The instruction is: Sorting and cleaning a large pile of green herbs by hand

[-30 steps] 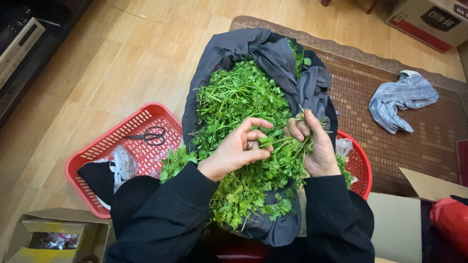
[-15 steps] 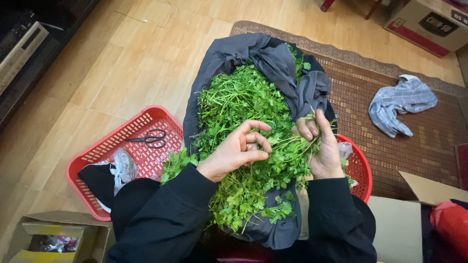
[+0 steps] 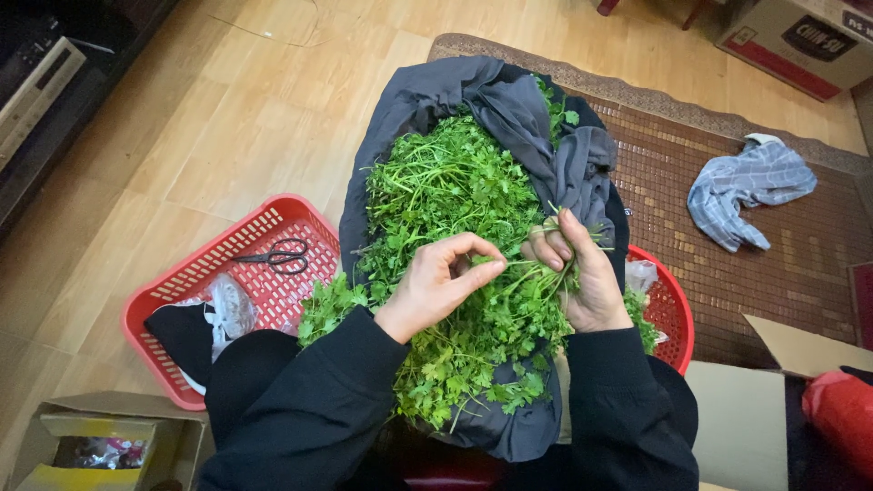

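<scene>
A big heap of green leafy herbs (image 3: 446, 191) lies on a dark grey cloth (image 3: 436, 86) spread over my lap and the floor. My right hand (image 3: 582, 273) is closed round a small bunch of herb stems, stalk ends sticking up past the fingers. My left hand (image 3: 441, 282) pinches a thin stem of that bunch between thumb and fingertips. Both arms wear black sleeves.
A red plastic basket (image 3: 195, 273) at my left holds black scissors (image 3: 277, 257) and a clear plastic bag (image 3: 227, 305). Another red basket (image 3: 673, 318) sits at my right. A checked cloth (image 3: 750, 186) lies on a woven mat (image 3: 727, 264). Cardboard boxes (image 3: 100, 441) stand nearby.
My left hand's fingers have drawn in to pinch a stem near the right hand. My right hand has turned slightly with its bunch.
</scene>
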